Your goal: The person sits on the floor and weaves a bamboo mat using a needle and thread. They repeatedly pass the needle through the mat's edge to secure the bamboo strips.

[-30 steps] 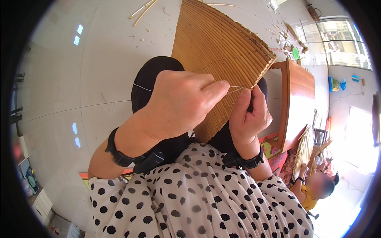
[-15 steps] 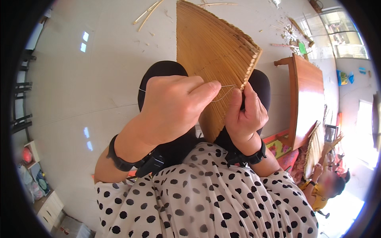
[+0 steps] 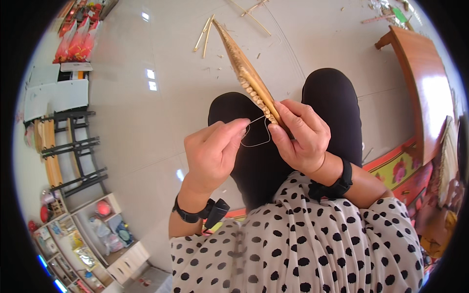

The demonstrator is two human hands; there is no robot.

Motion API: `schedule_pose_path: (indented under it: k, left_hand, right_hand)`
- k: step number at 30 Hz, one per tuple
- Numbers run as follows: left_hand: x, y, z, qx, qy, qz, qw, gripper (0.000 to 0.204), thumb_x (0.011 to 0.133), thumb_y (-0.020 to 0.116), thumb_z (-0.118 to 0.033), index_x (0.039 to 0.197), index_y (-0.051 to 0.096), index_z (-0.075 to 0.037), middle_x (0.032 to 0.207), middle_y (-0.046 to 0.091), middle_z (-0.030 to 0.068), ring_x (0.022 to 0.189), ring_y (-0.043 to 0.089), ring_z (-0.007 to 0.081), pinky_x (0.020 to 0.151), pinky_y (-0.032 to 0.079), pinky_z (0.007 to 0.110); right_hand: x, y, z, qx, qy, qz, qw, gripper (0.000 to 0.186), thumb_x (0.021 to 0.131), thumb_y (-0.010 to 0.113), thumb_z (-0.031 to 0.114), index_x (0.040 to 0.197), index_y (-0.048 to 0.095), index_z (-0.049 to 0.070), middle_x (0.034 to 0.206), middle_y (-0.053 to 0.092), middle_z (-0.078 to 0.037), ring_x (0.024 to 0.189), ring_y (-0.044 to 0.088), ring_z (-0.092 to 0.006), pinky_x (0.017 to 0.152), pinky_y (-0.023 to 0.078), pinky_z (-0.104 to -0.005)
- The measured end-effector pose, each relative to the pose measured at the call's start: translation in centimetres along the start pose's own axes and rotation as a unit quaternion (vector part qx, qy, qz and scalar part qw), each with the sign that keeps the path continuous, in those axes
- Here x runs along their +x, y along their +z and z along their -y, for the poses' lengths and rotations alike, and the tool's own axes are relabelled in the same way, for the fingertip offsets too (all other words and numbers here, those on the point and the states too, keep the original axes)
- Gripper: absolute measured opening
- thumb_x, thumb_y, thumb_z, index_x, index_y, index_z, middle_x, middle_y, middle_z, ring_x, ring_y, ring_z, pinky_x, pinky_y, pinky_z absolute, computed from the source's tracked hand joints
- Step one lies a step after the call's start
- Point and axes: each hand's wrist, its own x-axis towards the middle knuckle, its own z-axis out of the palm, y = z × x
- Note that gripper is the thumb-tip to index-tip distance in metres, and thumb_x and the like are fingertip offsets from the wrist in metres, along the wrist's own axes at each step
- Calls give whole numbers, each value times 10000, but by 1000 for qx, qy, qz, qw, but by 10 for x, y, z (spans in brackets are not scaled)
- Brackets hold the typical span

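A stiff mat of tan reed stalks (image 3: 254, 73) rises away from me between my knees, turned almost edge-on, with round cut stalk ends lined up along its near edge. My right hand (image 3: 304, 134) is closed on its near corner, thumb on one side and fingers on the other. Just left of that corner, my left hand (image 3: 213, 152) pinches a thin, straight needle (image 3: 257, 119) whose far end meets the stalk ends. Fine pale thread (image 3: 256, 146) hangs in a loose loop between the pinch and the mat. The needle's tip is too small to make out.
Loose stalks (image 3: 202, 39) and scraps lie on the tiled floor ahead. A wooden table (image 3: 420, 88) stands at right, with a floral-patterned red-and-yellow piece (image 3: 391, 171) near it. Black folding frames (image 3: 73, 146) and a shelf unit (image 3: 105, 229) line the left.
The mat has turned from showing its broad face to nearly edge-on. My left hand has drawn lower, its pinch still beside the stalk ends. The view has swung left.
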Motion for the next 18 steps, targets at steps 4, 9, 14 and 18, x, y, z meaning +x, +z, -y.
schedule_pose_path:
  k: [4, 9, 14, 18]
  left_hand:
    - [-3, -3, -1, 45, -2, 17, 999, 221, 833, 722, 66, 1032, 741, -27, 615, 548, 70, 502, 514, 184, 469, 393, 296]
    - [0, -1, -5, 46, 1, 15, 999, 224, 838, 722, 61, 1046, 746, -17, 602, 524, 65, 496, 493, 180, 468, 377, 293]
    - [-2, 3, -6, 36, -5, 9, 999, 227, 844, 717, 66, 1057, 745, -8, 599, 524, 64, 500, 497, 167, 471, 378, 289]
    - [-4, 6, -4, 27, -15, 9, 999, 230, 854, 711, 75, 1064, 747, -13, 602, 527, 60, 508, 501, 149, 479, 381, 278]
  right_hand:
    - [0, 1, -4, -2, -54, -24, 998, 405, 742, 849, 94, 1096, 717, -53, 981, 698, -145, 751, 687, -257, 633, 577, -326]
    - [0, 0, -5, -4, -51, -23, 998, 403, 746, 848, 93, 1087, 711, -73, 976, 702, -165, 746, 698, -273, 634, 584, -328]
    - [-1, -1, -6, 5, -50, -26, 998, 404, 750, 848, 103, 1085, 711, -76, 975, 701, -174, 761, 710, -287, 642, 593, -334]
    - [-1, -2, -6, 9, -51, -24, 998, 410, 746, 850, 108, 1086, 712, -75, 979, 700, -176, 762, 711, -289, 649, 596, -337]
